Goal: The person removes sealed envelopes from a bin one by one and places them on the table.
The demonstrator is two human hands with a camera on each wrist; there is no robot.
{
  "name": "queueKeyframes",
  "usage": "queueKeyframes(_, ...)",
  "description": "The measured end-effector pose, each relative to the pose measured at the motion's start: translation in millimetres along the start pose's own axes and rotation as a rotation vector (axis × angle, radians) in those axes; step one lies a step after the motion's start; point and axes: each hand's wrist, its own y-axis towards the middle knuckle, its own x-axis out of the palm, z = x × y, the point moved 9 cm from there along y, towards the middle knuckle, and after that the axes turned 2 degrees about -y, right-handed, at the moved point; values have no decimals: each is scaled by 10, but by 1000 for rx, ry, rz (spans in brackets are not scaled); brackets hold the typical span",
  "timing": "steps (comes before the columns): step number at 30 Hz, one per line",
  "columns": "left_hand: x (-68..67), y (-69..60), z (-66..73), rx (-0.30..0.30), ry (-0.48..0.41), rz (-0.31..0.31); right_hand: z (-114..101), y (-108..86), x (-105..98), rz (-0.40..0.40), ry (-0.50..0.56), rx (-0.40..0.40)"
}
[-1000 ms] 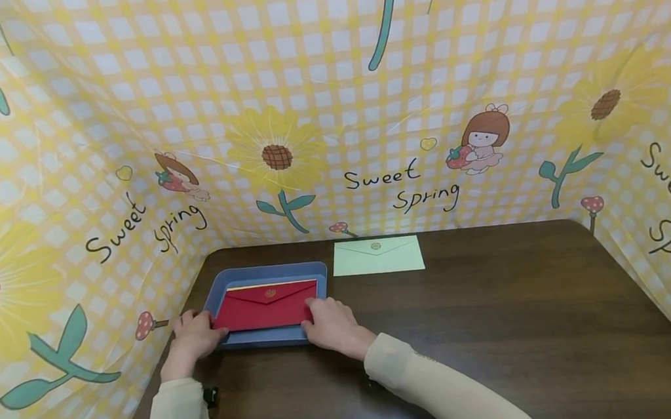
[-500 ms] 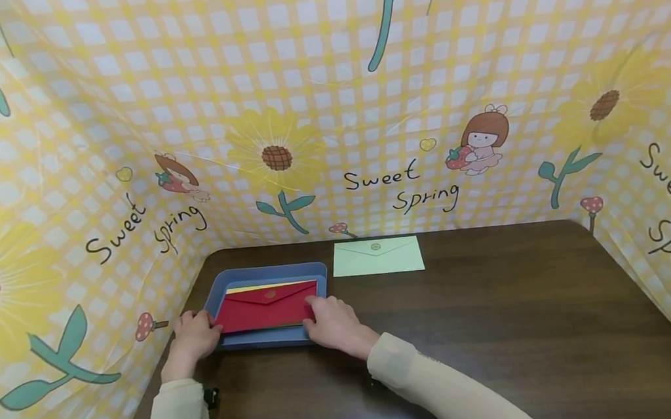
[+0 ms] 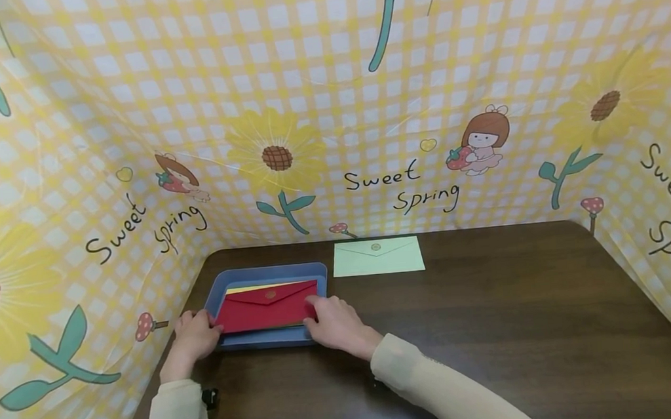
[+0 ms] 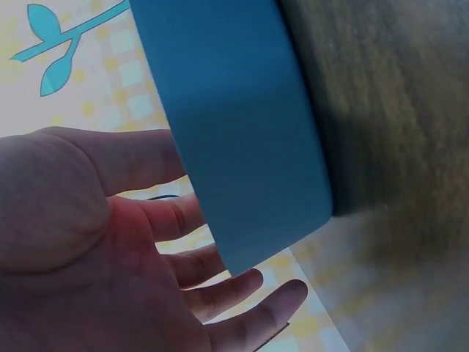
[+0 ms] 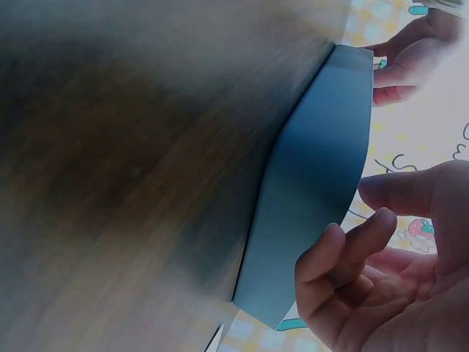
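Note:
A red envelope (image 3: 269, 310) with a round seal lies on top of a stack in the blue tray (image 3: 275, 339). A yellow edge (image 3: 247, 287) shows behind it. At the stack's left end is my left hand (image 3: 194, 336), thumb and forefinger at the red envelope's near corner. My right hand (image 3: 335, 324) holds the right end by thumb and forefinger. In the left wrist view, the tray wall (image 4: 242, 147) hides the left thumb and finger tips. The right wrist view shows curled fingers (image 5: 326, 257) beside the tray's outer wall (image 5: 315, 161).
A pale green envelope (image 3: 377, 259) with a round seal lies flat at the back of the dark wooden table (image 3: 498, 321), right of the tray. A checked yellow cloth (image 3: 351, 103) with printed flowers hangs around the back and sides.
The red envelope has shifted slightly toward the near side and more of the yellow edge behind it shows. Both hands stay at its ends, nearly still over the last half second.

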Motion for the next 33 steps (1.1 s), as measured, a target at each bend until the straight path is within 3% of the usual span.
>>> queueKeyframes(8, -58, -15, 78, 85, 7, 22, 4, -18, -89, 50, 29, -35)
queueKeyframes(13, -68, -45, 91, 77, -15, 14, -10, -28, -154, 86, 53, -46)
queueKeyframes(27, -70, -76, 116, 66, -76, 22, 103, -30, -225, 136, 147, 58)
queueKeyframes(33, -62, -83, 113, 90, -94, 28, 125, -25, -261, 171, 110, 62)
